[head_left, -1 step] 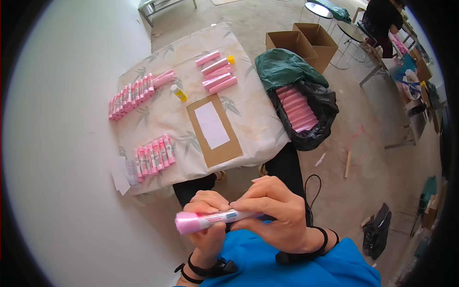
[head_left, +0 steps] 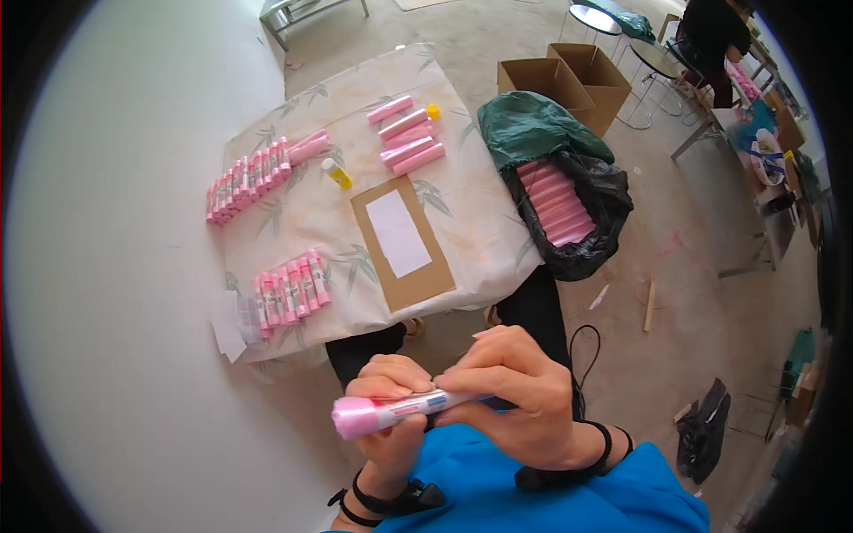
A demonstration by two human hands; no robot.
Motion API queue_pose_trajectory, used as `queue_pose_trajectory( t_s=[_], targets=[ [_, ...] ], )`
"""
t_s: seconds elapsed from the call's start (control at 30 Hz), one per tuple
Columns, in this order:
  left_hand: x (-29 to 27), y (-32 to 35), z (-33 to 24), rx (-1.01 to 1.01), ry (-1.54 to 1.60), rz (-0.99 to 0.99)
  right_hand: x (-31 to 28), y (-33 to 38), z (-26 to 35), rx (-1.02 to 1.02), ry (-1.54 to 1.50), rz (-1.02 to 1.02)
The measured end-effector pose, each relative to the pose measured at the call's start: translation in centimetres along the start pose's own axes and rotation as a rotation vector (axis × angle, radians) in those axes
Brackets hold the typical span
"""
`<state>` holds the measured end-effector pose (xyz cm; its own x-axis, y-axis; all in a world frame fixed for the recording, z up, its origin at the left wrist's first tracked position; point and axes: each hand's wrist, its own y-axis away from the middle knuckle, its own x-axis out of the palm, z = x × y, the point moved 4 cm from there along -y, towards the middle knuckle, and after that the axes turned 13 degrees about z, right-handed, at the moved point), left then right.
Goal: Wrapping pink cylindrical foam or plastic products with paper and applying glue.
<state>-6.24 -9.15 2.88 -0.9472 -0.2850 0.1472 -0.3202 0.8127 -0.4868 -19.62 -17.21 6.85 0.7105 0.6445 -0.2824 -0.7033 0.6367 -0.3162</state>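
Close to my chest, both hands hold one pink roll (head_left: 362, 416) wrapped with a white label strip. My left hand (head_left: 391, 426) grips the roll from below near its pink end. My right hand (head_left: 520, 400) covers its other end, fingertips pressed on the label. On the low table (head_left: 484, 209) covered by a leaf-patterned cloth lie a brown cardboard sheet (head_left: 418, 284) with a white paper (head_left: 398, 233) on it, two rows of labelled pink rolls (head_left: 289, 289) (head_left: 249, 182), a few plain pink rolls (head_left: 404, 133) and a small yellow-capped bottle (head_left: 336, 173).
Right of the table, a black bag (head_left: 604, 191) holds several pink rolls, with a green bag (head_left: 533, 129) on top of it and two open cardboard boxes (head_left: 573, 75) behind. A person (head_left: 711, 35) sits by tables at the far right. A white wall runs along the left.
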Motion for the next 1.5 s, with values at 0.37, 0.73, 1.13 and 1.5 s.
queue_pose_trajectory(
  t_s=[0.37, 0.73, 1.13, 1.5],
  targets=[
    [0.5, -1.0, -0.7, 0.033, 0.17, -0.009, 0.0, 0.0, 0.1, -0.033, -0.039, -0.036],
    [-1.0, -2.5, 0.1, 0.139, -0.085, 0.216, 0.1, 0.4, -1.9, -0.086, -0.285, -0.194],
    [12.1, -6.8, 0.5, 0.244, 0.103, 0.46, -8.4, 6.6, -0.5, -0.028, 0.152, -0.637],
    [14.5, -5.9, -0.1, 0.057, 0.029, 0.403, -9.4, 8.5, -1.0, -0.066, 0.143, -0.697]
  ],
)
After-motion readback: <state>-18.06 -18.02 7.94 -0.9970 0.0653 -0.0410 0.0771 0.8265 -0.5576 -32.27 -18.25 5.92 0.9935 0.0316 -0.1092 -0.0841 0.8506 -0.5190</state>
